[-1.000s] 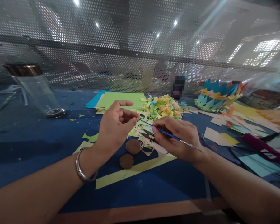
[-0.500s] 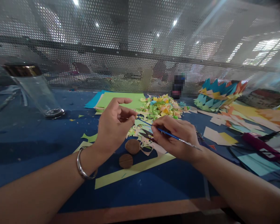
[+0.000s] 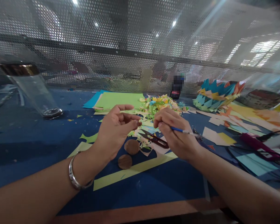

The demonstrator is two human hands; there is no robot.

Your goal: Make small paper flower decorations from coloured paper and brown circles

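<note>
My left hand (image 3: 113, 132), with a silver bangle on its wrist, is raised over the table. Its thumb and forefinger pinch something too small to make out; the other fingers are loosely curled. A short distance to the right, my right hand (image 3: 174, 132) is closed around a thin blue rod-shaped tool (image 3: 177, 129). The tool's pale, silvery end sticks out toward my wrist, and its front tip is hidden by the fingers. Thread snips (image 3: 157, 140) with dark red handles lie between the hands. Two round brown discs (image 3: 132, 147) rest below, beside a yellow-green paper strip (image 3: 135, 171).
A heap of small folded paper flowers (image 3: 164, 102) and a stack of coloured sheets (image 3: 121, 100) lie behind my hands. At left stands a clear glass bottle (image 3: 35, 90). To the right are a zigzag paper bowl (image 3: 212, 96), paper scraps and a purple cabled device (image 3: 256, 144).
My right hand has turned and drawn the blue tool's tip away from my left fingers. The snips beneath show more fully. My left hand keeps its pinch.
</note>
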